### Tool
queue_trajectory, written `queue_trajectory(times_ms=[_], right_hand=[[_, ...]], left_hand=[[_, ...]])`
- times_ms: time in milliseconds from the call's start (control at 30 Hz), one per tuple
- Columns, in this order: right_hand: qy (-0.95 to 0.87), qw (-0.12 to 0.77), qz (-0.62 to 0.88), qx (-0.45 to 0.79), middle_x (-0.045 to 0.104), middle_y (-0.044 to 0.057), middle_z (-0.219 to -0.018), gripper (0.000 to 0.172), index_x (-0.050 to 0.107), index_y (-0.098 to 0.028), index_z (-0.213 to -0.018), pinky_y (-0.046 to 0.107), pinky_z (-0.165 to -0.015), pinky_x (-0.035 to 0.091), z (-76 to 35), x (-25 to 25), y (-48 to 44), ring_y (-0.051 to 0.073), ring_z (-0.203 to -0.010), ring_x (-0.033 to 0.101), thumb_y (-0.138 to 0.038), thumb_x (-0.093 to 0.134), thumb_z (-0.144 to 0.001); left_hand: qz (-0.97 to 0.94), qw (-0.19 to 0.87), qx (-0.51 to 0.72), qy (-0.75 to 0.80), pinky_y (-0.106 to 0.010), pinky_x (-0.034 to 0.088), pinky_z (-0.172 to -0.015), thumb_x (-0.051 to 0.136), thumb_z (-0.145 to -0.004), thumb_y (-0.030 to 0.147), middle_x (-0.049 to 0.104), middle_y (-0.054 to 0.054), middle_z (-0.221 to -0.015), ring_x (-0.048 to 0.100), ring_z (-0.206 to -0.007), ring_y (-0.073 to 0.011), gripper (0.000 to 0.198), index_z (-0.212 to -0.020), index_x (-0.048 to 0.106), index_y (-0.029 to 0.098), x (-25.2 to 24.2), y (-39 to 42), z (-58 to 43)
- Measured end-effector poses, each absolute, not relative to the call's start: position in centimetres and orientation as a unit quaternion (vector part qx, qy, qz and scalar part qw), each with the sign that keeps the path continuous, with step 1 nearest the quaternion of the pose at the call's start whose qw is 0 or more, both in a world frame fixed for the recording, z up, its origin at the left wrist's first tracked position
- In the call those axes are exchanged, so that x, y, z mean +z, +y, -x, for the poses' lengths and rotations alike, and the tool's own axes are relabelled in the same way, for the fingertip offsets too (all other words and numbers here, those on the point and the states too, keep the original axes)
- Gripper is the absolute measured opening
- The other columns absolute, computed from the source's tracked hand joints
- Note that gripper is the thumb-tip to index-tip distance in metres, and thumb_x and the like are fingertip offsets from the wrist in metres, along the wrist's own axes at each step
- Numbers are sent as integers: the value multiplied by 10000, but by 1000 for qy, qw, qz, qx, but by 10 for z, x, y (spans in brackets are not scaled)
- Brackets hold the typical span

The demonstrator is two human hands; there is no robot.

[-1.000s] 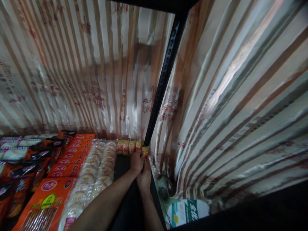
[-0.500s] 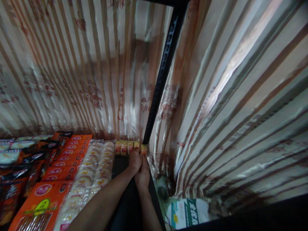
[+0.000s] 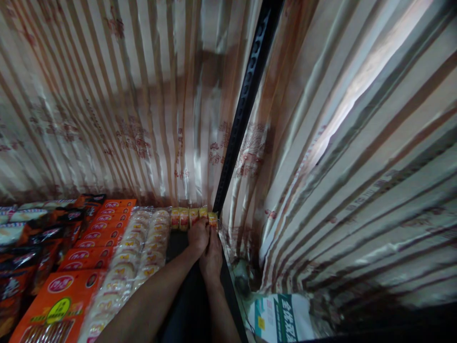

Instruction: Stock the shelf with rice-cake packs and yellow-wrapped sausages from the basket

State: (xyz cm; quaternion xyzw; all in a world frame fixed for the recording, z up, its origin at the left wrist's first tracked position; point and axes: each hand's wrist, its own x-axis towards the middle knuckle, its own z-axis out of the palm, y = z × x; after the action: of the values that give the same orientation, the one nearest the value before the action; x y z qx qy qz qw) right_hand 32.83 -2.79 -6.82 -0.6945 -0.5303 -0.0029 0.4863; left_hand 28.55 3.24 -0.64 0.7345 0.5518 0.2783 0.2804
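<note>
A row of several small yellow-and-red snack packets [image 3: 183,218] stands along the back of a black shelf [image 3: 183,297], against the curtain. My left hand [image 3: 198,236] reaches the right part of this row with its fingers curled; what lies under them is hidden. Close beside it, my right hand [image 3: 213,257] has its fingertips on the lower part of the rightmost packet [image 3: 213,219], at the foot of the black post. Both hands are side by side and nearly touching.
Left of the row lie clear-wrapped round pale cakes [image 3: 124,257], orange snack packs [image 3: 60,295] and dark-and-orange bags [image 3: 46,259]. A perforated black post [image 3: 243,109] rises at the shelf corner. Striped curtain [image 3: 150,95] hangs behind and right. A white-and-green bag [image 3: 282,317] lies lower right.
My left hand has shifted slightly left and down, and the fingers of both hands sit a little lower on the packets. The view has tilted slightly; the packets stay in line.
</note>
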Motion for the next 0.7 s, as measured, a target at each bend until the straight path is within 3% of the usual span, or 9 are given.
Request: queue_trajectory(times_ms=[300,400,500,700], right_hand=[[-535,506,676,-6,467,167,-1358,551,403,-86,-1345,447,-1029,374,-330,-66,-24,229,-1278,407,-141,351,-800],[-533,496,685,7,445,162,-1378,581,394,-62,-1349,426,-1055,352,-329,-66,-25,216,-1301,380,-98,324,-774],[-525,487,698,21,439,141,-1388,610,388,-74,-1358,403,-1065,348,-328,-64,-27,205,-1307,373,-79,327,-751],[-518,467,715,42,435,125,-1396,615,370,-86,-1372,379,-1065,351,-327,-60,-28,198,-1296,393,-81,329,-758]], left_hand=[[-764,154,289,556,-290,404,-884,383,-887,252,595,-78,-1091,536,-1018,-194,273,-1025,610,190,3,38,-279],[-776,88,315,539,-374,274,-1053,399,-874,237,486,-92,-1325,353,-1270,-254,375,-1226,521,192,1,47,-274],[-806,76,296,506,-420,158,-1115,444,-850,234,381,-69,-1438,185,-1371,-281,471,-1319,444,194,-4,58,-269],[-821,91,259,501,-469,96,-1120,453,-838,227,508,-65,-1341,288,-1333,-275,462,-1300,471,237,-4,64,-264]])
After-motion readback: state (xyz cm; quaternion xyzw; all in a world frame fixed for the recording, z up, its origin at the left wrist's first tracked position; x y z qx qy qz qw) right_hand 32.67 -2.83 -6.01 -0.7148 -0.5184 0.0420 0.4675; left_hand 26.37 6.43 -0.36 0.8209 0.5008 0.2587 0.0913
